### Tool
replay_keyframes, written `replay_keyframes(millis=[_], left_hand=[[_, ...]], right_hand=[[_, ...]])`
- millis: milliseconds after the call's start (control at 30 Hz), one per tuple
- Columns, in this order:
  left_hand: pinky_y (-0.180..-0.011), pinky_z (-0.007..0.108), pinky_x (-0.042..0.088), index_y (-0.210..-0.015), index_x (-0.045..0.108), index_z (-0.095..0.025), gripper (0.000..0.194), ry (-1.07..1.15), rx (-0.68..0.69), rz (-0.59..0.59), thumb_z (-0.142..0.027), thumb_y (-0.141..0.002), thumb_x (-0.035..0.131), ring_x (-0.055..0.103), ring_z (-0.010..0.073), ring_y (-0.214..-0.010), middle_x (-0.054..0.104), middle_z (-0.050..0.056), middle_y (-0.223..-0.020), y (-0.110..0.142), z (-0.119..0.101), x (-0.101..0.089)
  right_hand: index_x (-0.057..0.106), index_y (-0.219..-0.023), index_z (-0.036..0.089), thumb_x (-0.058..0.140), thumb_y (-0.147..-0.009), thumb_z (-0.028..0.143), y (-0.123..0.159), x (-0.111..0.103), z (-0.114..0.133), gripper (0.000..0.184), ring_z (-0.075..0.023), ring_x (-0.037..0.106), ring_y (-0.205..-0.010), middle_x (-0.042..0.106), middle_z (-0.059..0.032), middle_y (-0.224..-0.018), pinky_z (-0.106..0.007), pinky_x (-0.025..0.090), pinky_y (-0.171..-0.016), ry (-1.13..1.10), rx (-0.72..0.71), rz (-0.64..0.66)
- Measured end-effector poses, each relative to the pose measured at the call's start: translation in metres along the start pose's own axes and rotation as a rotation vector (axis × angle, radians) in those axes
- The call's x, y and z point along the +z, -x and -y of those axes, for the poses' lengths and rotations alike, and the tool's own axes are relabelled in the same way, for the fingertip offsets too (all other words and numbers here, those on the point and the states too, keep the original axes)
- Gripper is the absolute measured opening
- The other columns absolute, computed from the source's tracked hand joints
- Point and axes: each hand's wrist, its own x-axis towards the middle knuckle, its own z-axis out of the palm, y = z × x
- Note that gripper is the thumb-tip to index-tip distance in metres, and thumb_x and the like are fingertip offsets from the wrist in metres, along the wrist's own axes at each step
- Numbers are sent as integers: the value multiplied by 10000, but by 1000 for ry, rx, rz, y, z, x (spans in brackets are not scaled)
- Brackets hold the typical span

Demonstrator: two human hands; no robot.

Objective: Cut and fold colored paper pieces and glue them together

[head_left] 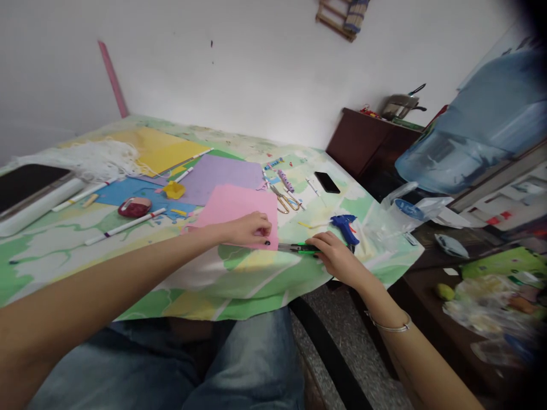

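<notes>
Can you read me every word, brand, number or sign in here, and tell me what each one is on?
None can be read.
Green-and-black tool in the right hand: any marking too small.
White marker: any print too small.
Blue glue gun: no legible label.
Pink sheet: no lettering visible.

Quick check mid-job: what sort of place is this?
Most likely a room in a home, used for crafts: pink paper and a blue glue gun lie on a patterned tablecloth, with a large water bottle at the right.
</notes>
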Motion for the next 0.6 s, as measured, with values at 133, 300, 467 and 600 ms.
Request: replay_keyframes(millis=[133,300,467,600], left_hand=[[-735,303,344,-678,487,-170,219,4,28,15,-336,-819,513,458,179,-761,511,41,-772,-5,5,4],[-745,312,334,-677,480,-172,238,4,40,-15,-355,-828,501,447,173,-737,502,35,-768,-3,12,11],[-753,318,323,-713,496,-176,226,-12,37,-45,-367,-835,493,449,183,-762,513,40,-796,-4,19,17],[-750,320,315,-717,511,-179,229,-25,34,-46,-375,-835,495,447,189,-777,512,41,-808,-6,24,20]], right_hand=[[520,-1183,160,424,-825,26,1,-4,2,395,-268,510,-997,564,-145,-1037,-441,483,-819,-55,-13,15],[523,-1204,162,412,-850,45,10,-4,0,389,-261,512,-991,562,-148,-1048,-427,485,-814,-102,-18,17],[535,-1213,168,396,-858,44,13,0,0,400,-258,511,-969,560,-151,-1044,-432,484,-796,-97,-15,-36],[562,-1187,140,392,-839,16,10,1,3,407,-257,511,-948,563,-161,-1020,-422,484,-779,-89,-32,-41]])
